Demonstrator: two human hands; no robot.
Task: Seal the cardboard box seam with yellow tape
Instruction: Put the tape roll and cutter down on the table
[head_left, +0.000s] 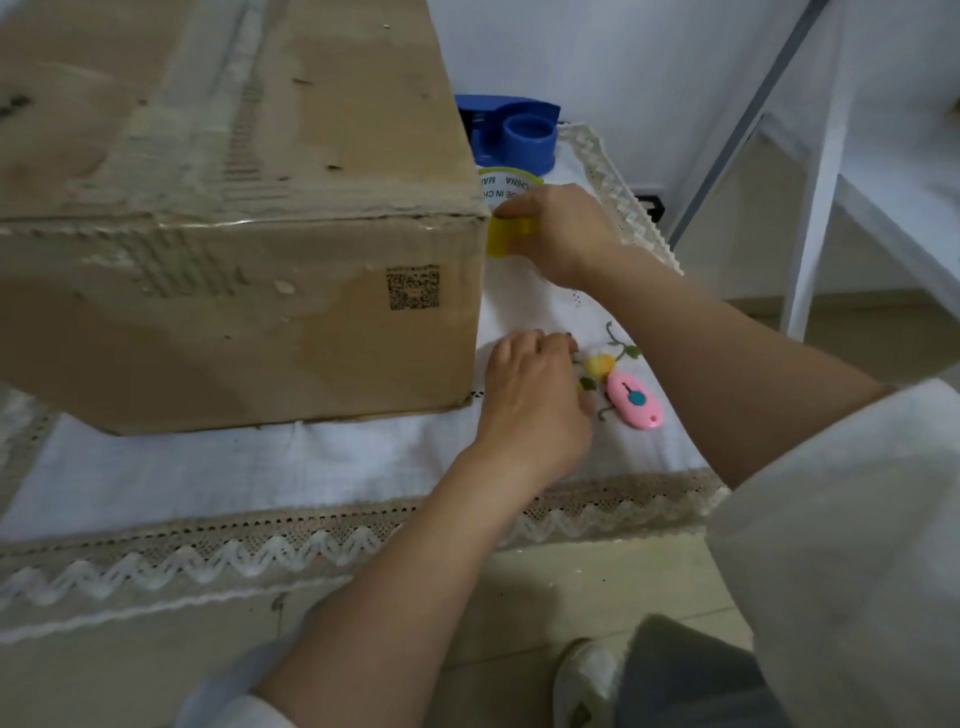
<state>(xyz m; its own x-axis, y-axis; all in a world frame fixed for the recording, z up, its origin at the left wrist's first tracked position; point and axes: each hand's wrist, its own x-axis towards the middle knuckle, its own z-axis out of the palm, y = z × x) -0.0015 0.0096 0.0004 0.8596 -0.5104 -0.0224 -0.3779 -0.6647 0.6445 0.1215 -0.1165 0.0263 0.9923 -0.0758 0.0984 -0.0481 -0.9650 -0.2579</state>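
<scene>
A large worn cardboard box (234, 218) stands on the table and fills the left half of the view; old tape residue runs along its top seam. Just past the box's right corner sits a roll of yellow tape (506, 228) with a white printed core. My right hand (563, 234) is closed around that roll. My left hand (535, 400) rests lower, on the cloth beside the box's right face, fingers curled loosely with nothing seen in them.
A pink box cutter (635, 400) lies on the embroidered white tablecloth (260, 467) right of my left hand. A blue tape dispenser (514, 130) stands behind the roll. The lace-edged table front is near me; a white frame (810, 208) stands at right.
</scene>
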